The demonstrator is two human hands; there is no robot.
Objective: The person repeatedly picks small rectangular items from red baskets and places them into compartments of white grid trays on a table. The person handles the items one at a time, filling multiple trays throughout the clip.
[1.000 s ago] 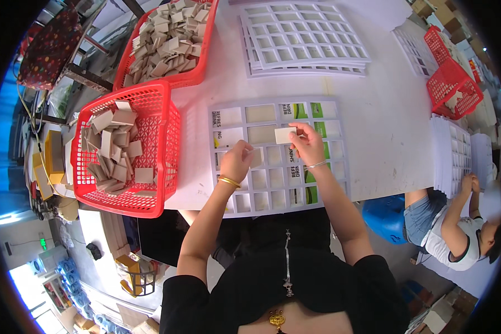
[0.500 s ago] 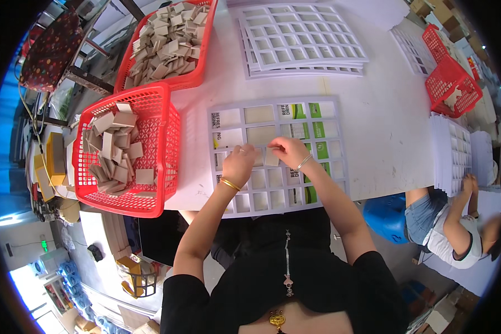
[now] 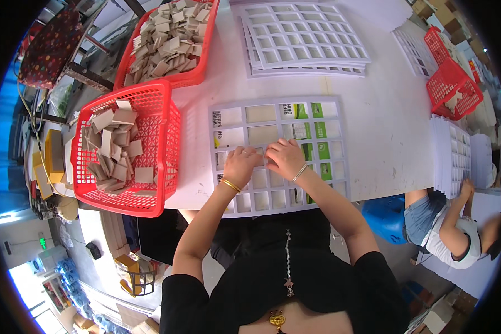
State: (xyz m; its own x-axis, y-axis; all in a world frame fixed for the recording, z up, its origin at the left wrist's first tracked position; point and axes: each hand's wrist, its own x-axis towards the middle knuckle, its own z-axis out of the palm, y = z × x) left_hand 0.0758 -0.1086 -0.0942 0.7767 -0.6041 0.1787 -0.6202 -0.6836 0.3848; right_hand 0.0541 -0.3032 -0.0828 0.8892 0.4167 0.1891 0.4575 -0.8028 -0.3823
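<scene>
On the table, in front of me, lies a white gridded frame (image 3: pixel 342 161) with printed green and white backing showing through some openings. Beige tile pieces fill other openings, such as a larger tile (image 3: pixel 261 135) above my hands. My left hand (image 3: pixel 242 167) rests on the middle of the frame, its fingers bent and close together. Beside it, my right hand (image 3: pixel 285 159) has its fingers curled down onto the grid, the fingertips almost meeting the left ones. Both sets of fingertips cover the opening between them, so whatever they hold or press is hidden.
At the left stands a red basket (image 3: pixel 170 145) with loose beige tiles; a second red basket (image 3: pixel 203 61) behind it is fuller. Stacked white frames (image 3: pixel 306 39) lie at the back. More frames (image 3: pixel 453 156) and a red basket (image 3: pixel 456 89) are at the right, near another person (image 3: pixel 451 234).
My right hand has turned from pinching a small beige tile to lying lower over the grid, fingers down. The tile is now out of sight. My left hand has barely moved.
</scene>
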